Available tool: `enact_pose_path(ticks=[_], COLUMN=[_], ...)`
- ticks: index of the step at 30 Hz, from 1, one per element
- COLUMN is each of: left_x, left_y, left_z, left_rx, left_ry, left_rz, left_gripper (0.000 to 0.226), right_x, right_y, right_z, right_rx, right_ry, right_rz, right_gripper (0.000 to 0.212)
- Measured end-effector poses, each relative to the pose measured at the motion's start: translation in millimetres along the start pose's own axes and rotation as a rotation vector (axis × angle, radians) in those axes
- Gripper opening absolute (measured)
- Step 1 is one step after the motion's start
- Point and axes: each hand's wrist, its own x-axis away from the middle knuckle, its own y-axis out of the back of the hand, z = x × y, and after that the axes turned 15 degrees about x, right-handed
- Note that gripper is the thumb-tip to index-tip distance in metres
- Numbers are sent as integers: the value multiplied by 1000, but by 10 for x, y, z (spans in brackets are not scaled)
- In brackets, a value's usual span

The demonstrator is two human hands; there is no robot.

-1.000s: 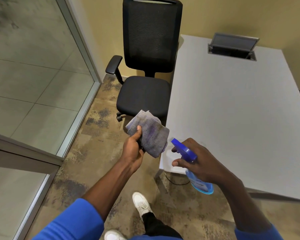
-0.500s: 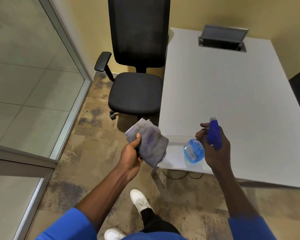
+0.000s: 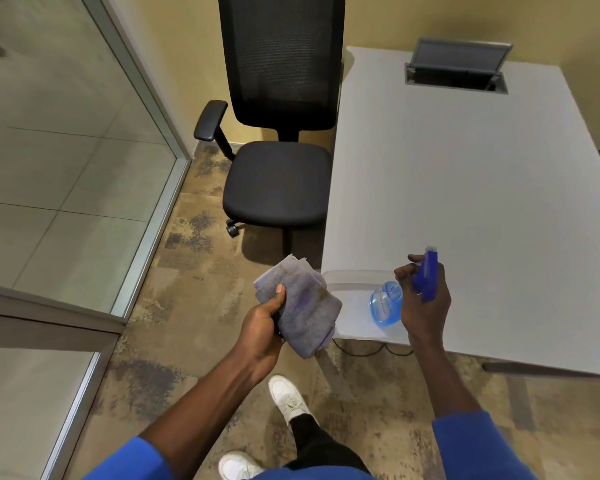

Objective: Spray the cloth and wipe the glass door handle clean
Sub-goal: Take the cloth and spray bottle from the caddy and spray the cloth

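Cloth (image 3: 303, 306) grey, folded, purple-stained; clutched left-handed

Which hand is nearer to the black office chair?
Left. The left hand, holding the cloth, is just in front of the office chair; the right hand holds the spray bottle over the table corner.

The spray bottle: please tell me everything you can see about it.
The spray bottle has a dark blue plastic trigger head and a clear rounded body, blue with the liquid inside. The right hand grips it around the neck, fingers curled at the trigger. It is tilted, the head up and away, the body toward the cloth in the left hand, without touching the cloth. It is held above the near corner of the grey table. Whether it touches the table is unclear.
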Motion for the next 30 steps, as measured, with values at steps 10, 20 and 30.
enact_pose_path(ticks=[10, 20, 30], left_x=[86, 281, 874], left_y=[124, 385, 1011], left_z=[-45, -186, -439], left_rx=[124, 134, 209], left_ry=[33, 2, -35], left_rz=[45, 31, 19], left_gripper=[35, 40, 36], right_x=[25, 898, 2040], right_y=[-28, 62, -808], right_z=[-68, 16, 980], right_rx=[16, 294, -269], right_ry=[-95, -232, -481], right_rz=[-100, -213, 724], right_gripper=[42, 94, 56])
